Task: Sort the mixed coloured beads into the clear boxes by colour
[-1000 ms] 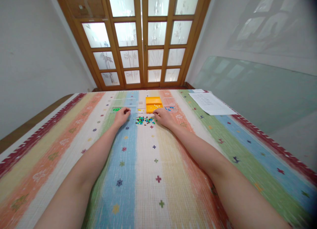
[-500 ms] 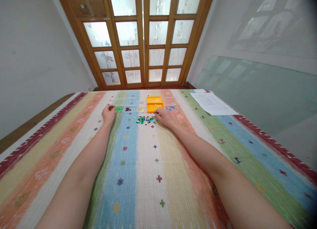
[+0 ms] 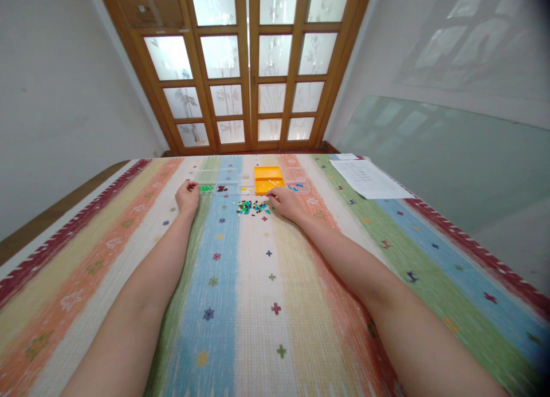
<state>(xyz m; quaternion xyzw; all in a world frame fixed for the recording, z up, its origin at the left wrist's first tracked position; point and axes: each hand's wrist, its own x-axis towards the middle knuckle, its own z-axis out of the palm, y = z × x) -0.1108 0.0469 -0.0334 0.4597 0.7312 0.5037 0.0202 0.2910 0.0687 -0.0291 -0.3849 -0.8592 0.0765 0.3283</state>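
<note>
A small heap of mixed coloured beads (image 3: 252,207) lies on the striped cloth (image 3: 258,282) far out in front of me. My right hand (image 3: 284,201) rests at the heap's right edge, fingers curled and pinched at the beads. My left hand (image 3: 187,195) sits to the left, fingers curled, just beside the clear compartment of green beads (image 3: 207,188). Whether it holds a bead is too small to see. Behind the heap stand an orange tray (image 3: 267,180), a clear compartment of dark red beads (image 3: 222,188) and one of blue beads (image 3: 295,187).
A white printed sheet (image 3: 367,179) lies at the cloth's far right. Wooden glazed doors (image 3: 253,70) stand behind the table. A glass pane (image 3: 451,156) leans on the right wall. The cloth's red border (image 3: 485,259) marks the right edge.
My left hand has moved left, from the heap's left side to the spot beside the green beads, and stayed there. My right hand has barely shifted.
</note>
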